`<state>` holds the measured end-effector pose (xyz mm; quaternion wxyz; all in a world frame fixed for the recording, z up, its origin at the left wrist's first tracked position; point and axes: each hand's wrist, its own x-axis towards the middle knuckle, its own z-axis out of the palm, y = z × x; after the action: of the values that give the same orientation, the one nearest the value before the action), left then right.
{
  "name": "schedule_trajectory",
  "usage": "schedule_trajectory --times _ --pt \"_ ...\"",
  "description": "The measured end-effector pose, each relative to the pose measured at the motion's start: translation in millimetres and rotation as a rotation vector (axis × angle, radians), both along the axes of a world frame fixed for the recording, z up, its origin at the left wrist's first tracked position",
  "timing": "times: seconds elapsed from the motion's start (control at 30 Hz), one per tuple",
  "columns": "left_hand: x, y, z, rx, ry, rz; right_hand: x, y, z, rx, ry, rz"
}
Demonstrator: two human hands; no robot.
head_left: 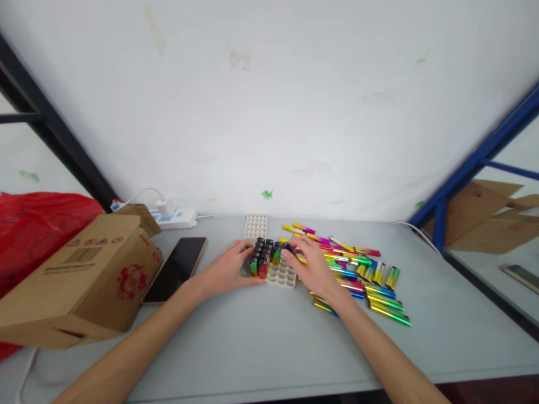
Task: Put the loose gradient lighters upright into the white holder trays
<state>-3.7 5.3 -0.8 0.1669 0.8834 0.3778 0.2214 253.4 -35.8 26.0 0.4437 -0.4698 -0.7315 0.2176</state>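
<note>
My right hand point(311, 262) pinches a dark-ended tube point(288, 247) over the moulded tray point(283, 276); my left hand point(227, 265), apart from it, brackets the standing tubes point(263, 268) (whether it actually grips, I can't tell). A careless knock could topple these. They stand upright, black ends up; the pinched one's dark end faces left, its long axis mostly hidden.
</note>
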Motion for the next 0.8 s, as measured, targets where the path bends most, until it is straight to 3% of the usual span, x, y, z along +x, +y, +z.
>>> schedule_trajectory --times 0.07,0.33,0.47,0.7,0.8 --pt "0.4 -0.4 0.5 0.001 -0.008 -0.003 -1.8 -3.0 0.5 0.077 -0.093 -0.025" --pt "1.6 -3.4 5.0 -0.007 0.001 -0.003 -6.6 -2.4 -9.8 0.033 -0.128 0.032" --pt "0.4 -2.8 2.8 -0.001 0.002 -0.013 0.5 1.1 -11.9 0.030 -0.254 0.102" --pt "-0.2 0.1 -0.7 0.004 -0.005 -0.006 -0.1 5.3 -12.4 0.055 -0.372 0.069" --pt "-0.2 2.0 -2.5 0.022 0.010 0.014 -7.4 6.5 -16.3 0.073 -0.523 0.072"
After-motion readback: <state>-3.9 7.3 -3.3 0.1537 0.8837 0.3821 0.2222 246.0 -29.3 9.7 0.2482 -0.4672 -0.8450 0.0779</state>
